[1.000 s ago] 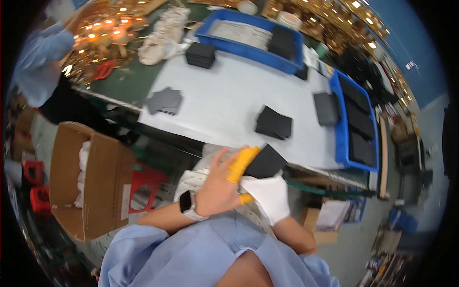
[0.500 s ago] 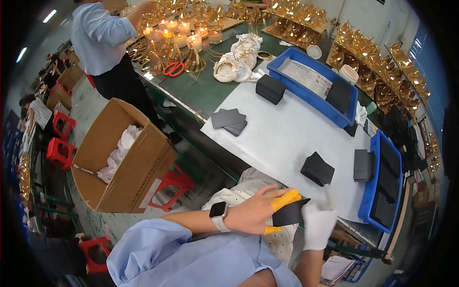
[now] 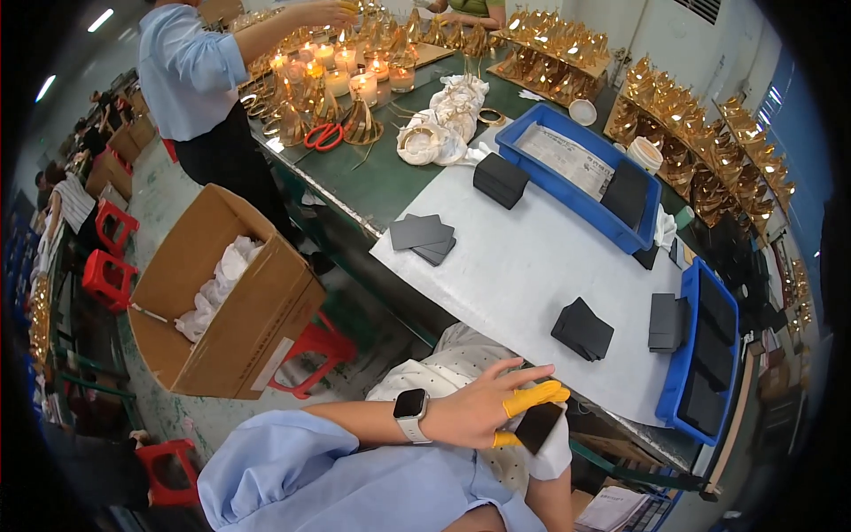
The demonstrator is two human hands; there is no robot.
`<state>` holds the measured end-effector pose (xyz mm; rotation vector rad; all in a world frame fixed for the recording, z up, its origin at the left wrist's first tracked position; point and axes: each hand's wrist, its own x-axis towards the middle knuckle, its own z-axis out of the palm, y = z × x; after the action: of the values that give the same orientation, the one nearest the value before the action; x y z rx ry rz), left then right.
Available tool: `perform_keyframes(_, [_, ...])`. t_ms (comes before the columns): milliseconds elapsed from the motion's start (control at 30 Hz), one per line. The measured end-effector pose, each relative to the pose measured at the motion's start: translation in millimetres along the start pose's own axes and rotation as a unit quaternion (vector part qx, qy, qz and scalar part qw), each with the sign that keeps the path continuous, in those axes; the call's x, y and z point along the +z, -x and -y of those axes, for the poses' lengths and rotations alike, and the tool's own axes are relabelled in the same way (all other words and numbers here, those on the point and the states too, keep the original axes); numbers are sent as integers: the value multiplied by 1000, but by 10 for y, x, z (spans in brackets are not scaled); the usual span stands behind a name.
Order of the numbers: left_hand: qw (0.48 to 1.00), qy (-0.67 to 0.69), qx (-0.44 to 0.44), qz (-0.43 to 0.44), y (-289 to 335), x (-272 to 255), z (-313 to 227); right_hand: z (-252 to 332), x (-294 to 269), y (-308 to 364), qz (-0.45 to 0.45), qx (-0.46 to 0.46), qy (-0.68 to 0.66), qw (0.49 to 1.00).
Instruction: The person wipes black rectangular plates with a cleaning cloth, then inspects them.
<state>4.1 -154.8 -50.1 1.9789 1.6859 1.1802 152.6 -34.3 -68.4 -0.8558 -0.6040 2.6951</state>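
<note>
My left hand (image 3: 479, 408), with yellow finger cots and a watch, grips a thin black plate (image 3: 539, 427) between its covered fingers; other fingers stretch out. Against the plate's underside and right edge lies my right hand (image 3: 555, 457) in a white glove, its fingers mostly hidden. On the white sheet (image 3: 496, 275) just beyond sits a stack of black plates (image 3: 582, 330). Another stack of black plates (image 3: 664, 321) stands farther right, by a blue tray (image 3: 675, 390) of dark pieces. Several fanned dark grey plates (image 3: 424, 238) lie at the left, and a neat black stack (image 3: 501, 182) behind.
A second blue tray (image 3: 509, 135) stands at the back. Burning candles (image 3: 363, 87), red scissors (image 3: 324, 136) and gold ornaments (image 3: 554, 55) fill the far table. At left are a cardboard box (image 3: 239, 341) on a red stool (image 3: 315, 359) and a co-worker in light blue (image 3: 191, 75).
My gloved right hand has moved left and down, from beside the plate to behind it. The plate is now tilted more upright in my left hand. The co-worker's arm has reached farther right.
</note>
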Motion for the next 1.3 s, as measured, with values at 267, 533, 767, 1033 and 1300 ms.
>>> perform_keyframes(267, [962, 211, -52, -164, 99, -87, 96, 282, 96, 17, -109, -252, 415, 867])
perform_keyframes(533, [959, -138, -60, -239, 63, -208, 359, 406, 100, 209, -81, -197, 485, 848])
perform_keyframes(767, [938, -103, -117, -309, 104, -148, 704, 1220, 86, -161, -129, -238, 577, 771])
perform_keyframes(1033, [951, -110, -102, -270, -423, 85, 1080, 2514, -249, -1641, -248, -379, 592, 667])
perform_keyframes(1300, [934, -202, -110, -274, -493, 193, 1420, 2942, -140, -2258, -400, -304, 734, 457])
